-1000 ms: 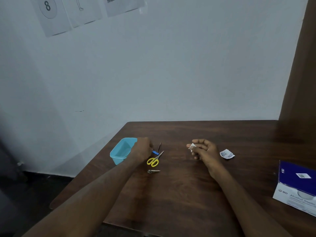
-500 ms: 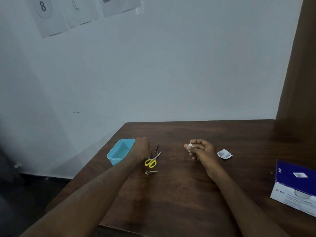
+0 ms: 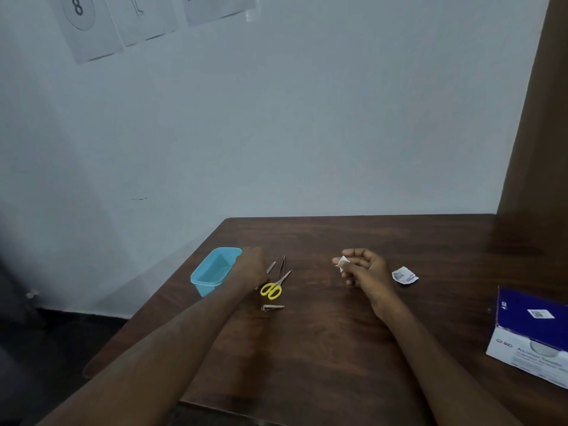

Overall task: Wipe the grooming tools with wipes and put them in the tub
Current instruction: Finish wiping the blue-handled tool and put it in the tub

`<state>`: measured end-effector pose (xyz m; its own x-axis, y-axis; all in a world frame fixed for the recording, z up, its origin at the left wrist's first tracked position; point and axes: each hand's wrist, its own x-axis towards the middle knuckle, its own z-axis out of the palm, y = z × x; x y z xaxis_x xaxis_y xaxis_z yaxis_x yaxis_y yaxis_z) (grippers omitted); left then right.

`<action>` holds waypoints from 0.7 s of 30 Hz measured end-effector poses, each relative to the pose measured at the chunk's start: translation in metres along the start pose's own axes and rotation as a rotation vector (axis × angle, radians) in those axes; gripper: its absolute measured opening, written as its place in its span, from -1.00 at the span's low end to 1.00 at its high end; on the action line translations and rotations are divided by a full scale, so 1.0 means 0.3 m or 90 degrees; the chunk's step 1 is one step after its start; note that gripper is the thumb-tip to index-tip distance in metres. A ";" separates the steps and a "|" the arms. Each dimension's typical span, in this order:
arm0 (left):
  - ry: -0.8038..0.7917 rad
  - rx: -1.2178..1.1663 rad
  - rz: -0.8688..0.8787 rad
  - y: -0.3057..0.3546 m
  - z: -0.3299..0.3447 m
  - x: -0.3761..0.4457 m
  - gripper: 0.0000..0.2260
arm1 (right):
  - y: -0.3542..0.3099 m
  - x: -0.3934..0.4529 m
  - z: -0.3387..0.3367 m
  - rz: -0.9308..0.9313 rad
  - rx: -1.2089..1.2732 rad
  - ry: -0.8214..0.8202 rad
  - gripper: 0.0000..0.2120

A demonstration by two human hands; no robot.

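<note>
Little has shifted: left hand still rests curled over the file beside the tub, its grip hidden, apparently picking it up, while right hand keeps pinching a wipe ready, scissors, tweezers and clipper waiting unwiped.

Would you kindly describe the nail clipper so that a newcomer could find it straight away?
Start at the blue tub near the left edge of the brown table; a cluster of small tools lies just to its right. Beneath the yellow-handled scissors, nearest the person, lies the nail clipper. It is the short, all-metal piece lying crosswise, apart from the others.
</note>
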<state>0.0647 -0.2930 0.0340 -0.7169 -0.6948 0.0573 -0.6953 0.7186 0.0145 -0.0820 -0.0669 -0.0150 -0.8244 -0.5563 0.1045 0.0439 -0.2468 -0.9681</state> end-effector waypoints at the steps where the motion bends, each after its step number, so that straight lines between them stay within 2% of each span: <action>1: 0.001 -0.004 0.002 0.001 -0.001 -0.004 -0.86 | 0.000 0.000 -0.002 -0.001 0.001 0.001 -0.82; 5: 0.030 -0.025 0.013 0.017 -0.024 -0.031 -0.87 | -0.004 -0.002 -0.004 -0.005 -0.002 0.002 -0.83; 8: 0.094 -0.075 0.035 0.056 -0.063 -0.038 -0.68 | -0.001 0.002 -0.003 -0.010 -0.004 0.000 -0.88; 9: 0.123 -0.112 0.060 0.086 -0.067 -0.039 -0.70 | 0.003 0.006 -0.004 -0.010 -0.002 0.007 -0.90; 11: 0.152 -0.246 0.124 0.154 -0.055 -0.055 -0.86 | 0.008 0.012 -0.002 -0.016 0.002 0.021 -0.93; 13: 0.120 -0.393 0.171 0.224 -0.009 -0.088 -0.96 | 0.013 0.013 0.000 -0.035 0.005 0.040 -0.94; 16: 0.090 -0.547 0.204 0.298 0.057 -0.103 -0.88 | 0.019 0.022 0.000 -0.069 0.006 0.072 -0.95; 21: 0.071 -0.654 0.200 0.324 0.165 -0.051 -0.92 | 0.034 0.045 -0.007 -0.112 -0.035 0.120 -0.92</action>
<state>0.0056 -0.2139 -0.0149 -0.8106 -0.5063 0.2943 -0.0686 0.5812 0.8109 -0.0939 -0.0753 -0.0238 -0.9073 -0.3503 0.2327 -0.1358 -0.2796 -0.9505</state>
